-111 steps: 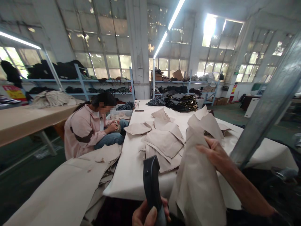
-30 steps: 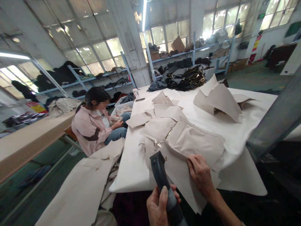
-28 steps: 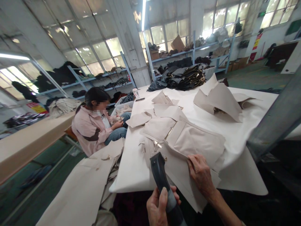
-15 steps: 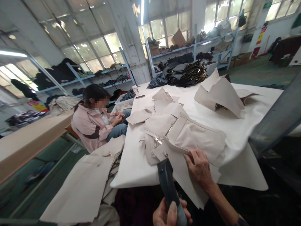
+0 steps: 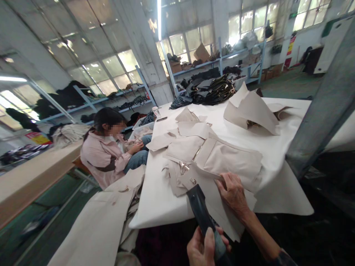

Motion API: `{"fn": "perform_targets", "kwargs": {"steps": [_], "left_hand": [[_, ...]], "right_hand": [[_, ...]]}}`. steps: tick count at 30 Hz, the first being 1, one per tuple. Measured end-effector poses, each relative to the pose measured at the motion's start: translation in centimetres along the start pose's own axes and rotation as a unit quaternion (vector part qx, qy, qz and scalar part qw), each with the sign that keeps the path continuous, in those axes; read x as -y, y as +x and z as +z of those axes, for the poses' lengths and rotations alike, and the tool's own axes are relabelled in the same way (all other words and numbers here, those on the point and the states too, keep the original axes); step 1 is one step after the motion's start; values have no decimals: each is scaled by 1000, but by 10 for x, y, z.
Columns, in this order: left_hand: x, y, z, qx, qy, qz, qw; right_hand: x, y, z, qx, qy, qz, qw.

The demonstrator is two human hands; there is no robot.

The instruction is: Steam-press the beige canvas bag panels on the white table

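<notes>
My left hand [image 5: 208, 245], low in the view, is closed around a long black curved piece [image 5: 200, 207]. Its upper end lies over the lower edge of a beige piece with a small metal fitting [image 5: 193, 181]. My right hand [image 5: 233, 192] grips the edge of that beige piece [image 5: 208, 186], fingertips bent at its rim. Just beyond lies a beige zippered panel [image 5: 230, 157], with a metal clasp [image 5: 183, 167] to its left. The lower part of the beige piece hangs over the table's near edge.
More beige pieces stand folded on the white table [image 5: 288, 147], with a black pile [image 5: 213, 90] behind. A seated person [image 5: 105, 155] is at the left, near hanging beige panels [image 5: 94, 218]. A grey metal post [image 5: 318, 99] rises at right.
The view has shifted slightly, with more of the grey post showing. My left hand and the black piece's lower end sit a little farther right. My right hand keeps its hold.
</notes>
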State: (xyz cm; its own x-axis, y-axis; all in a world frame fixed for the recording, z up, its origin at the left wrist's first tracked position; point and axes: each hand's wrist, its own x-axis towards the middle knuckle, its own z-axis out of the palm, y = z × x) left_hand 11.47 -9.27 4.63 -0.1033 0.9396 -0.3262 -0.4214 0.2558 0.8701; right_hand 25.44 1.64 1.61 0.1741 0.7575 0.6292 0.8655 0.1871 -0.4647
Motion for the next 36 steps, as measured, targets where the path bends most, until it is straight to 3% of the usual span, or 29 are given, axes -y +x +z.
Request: {"fn": "perform_targets", "kwargs": {"steps": [6, 11, 18, 21, 24, 31, 36], "left_hand": [[-9, 9, 8, -8, -7, 15, 1000], [-31, 22, 12, -15, -28, 47, 998], [-51, 13, -9, -47, -35, 57, 997], [-50, 2, -20, -64, -38, 47, 996], [-47, -5, -23, -45, -42, 42, 997], [-23, -11, -11, 19, -25, 13, 999], [-5, -4, -9, 21, -10, -14, 1000]], "right_hand": [[0, -1, 1, -8, 8, -8, 1000], [0, 0, 0, -16, 11, -10, 1000], [1, -1, 0, -25, 18, -5, 1000], [2, -1, 0, -17, 20, 5, 1000], [2, -1, 0, -17, 16, 5, 1000], [1, -1, 2, -22, 11, 3, 1000], [2, 0, 0, -21, 24, 6, 999]]}}
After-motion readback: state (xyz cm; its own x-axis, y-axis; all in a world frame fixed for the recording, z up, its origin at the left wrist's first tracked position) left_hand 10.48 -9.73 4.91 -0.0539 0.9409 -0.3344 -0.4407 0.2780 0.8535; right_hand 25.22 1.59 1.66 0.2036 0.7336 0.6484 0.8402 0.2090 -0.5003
